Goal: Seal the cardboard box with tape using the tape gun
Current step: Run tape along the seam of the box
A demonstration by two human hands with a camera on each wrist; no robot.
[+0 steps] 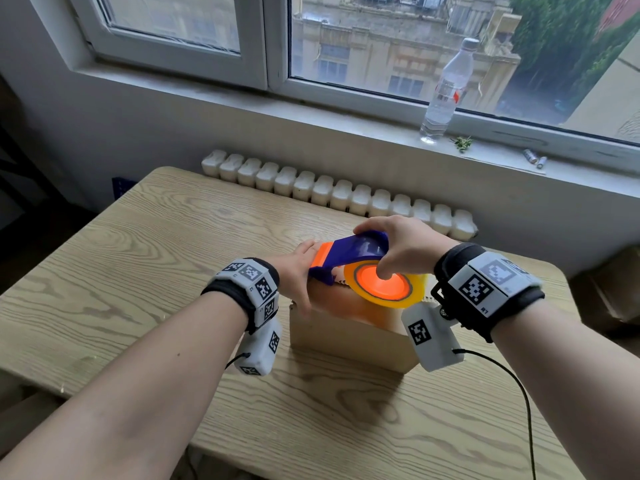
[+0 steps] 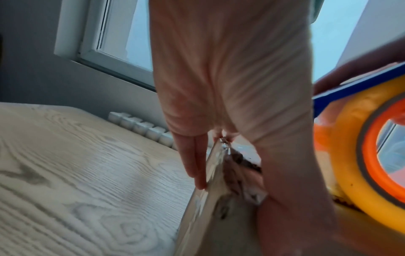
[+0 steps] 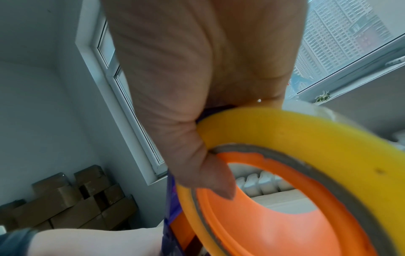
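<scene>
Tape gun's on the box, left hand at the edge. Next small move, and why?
Probably draw the tape gun back along the top of the box toward the near edge. The right hand grips it, thumb in the roll's orange core, with its front end low at the box's far left edge, where the left hand presses with straight fingers. The near part of the top looks untaped.
</scene>
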